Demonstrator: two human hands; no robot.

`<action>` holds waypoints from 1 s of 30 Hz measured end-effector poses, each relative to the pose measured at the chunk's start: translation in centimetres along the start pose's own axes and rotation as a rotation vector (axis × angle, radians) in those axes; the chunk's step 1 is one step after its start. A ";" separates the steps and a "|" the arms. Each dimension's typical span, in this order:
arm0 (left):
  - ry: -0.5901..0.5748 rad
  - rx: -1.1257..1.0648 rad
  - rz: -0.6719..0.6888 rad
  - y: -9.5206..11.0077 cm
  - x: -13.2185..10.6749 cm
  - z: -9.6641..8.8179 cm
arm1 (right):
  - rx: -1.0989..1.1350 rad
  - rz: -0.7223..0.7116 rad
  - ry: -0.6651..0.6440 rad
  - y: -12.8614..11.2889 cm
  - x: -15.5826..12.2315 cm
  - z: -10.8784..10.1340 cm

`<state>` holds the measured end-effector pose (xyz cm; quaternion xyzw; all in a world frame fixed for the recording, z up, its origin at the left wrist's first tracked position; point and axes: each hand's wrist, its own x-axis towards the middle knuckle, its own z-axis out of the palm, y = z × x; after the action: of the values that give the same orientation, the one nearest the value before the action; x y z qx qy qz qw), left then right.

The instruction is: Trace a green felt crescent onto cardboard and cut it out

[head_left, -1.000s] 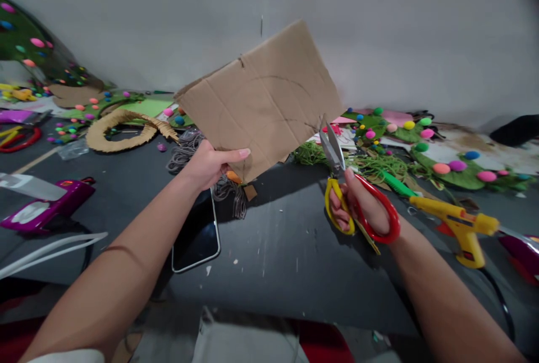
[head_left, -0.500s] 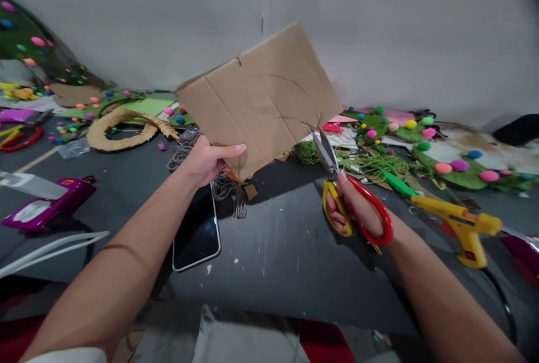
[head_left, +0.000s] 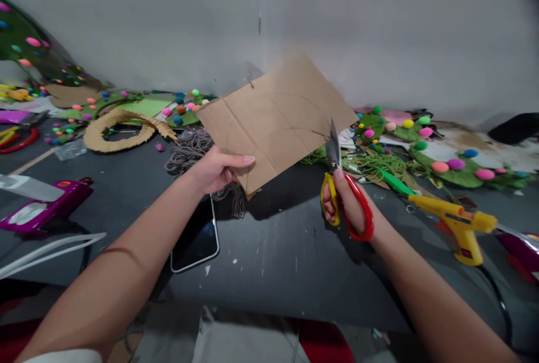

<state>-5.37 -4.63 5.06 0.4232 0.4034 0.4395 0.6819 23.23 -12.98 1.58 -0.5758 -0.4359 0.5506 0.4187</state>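
Note:
My left hand [head_left: 219, 169] grips a brown cardboard sheet [head_left: 273, 121] by its lower left corner, thumb flat on the front. Curved pencil lines run across the cardboard, which is tilted and held above the table. Scissors [head_left: 333, 152] with one red and one yellow handle are in my right hand [head_left: 345, 197], fingers through the loops. Their blades point upward at the lower right edge of the cardboard, nearly together. Whether they cut into the sheet I cannot tell. Below my left hand lie a phone [head_left: 196, 239] and a bundle of grey cord [head_left: 189, 152].
A yellow glue gun [head_left: 458, 219] lies at right, its black cable trailing forward. Purple tools [head_left: 46, 205] and white cable lie at left. Along the wall stand a cardboard ring [head_left: 113, 132], green cord [head_left: 374, 166], and green pieces with coloured pompoms [head_left: 455, 163].
The cardboard and my left hand have shifted right and slightly down. The scissor blades have come closer together, and their handles have narrowed.

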 end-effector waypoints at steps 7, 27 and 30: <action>-0.010 0.028 -0.007 -0.4 -0.1 0.3 | -0.045 -0.006 0.034 0.2 0.0 -0.2; -0.006 0.005 -0.013 -0.8 -0.1 0.5 | -0.468 -0.090 0.175 -0.5 -0.5 -0.7; -0.012 -0.003 -0.008 -0.8 -0.1 0.5 | -0.488 -0.109 0.222 -0.7 -0.6 -0.7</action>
<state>-4.74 -5.01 4.44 0.4230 0.4003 0.4348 0.6868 23.93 -13.39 2.43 -0.6920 -0.5376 0.3395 0.3420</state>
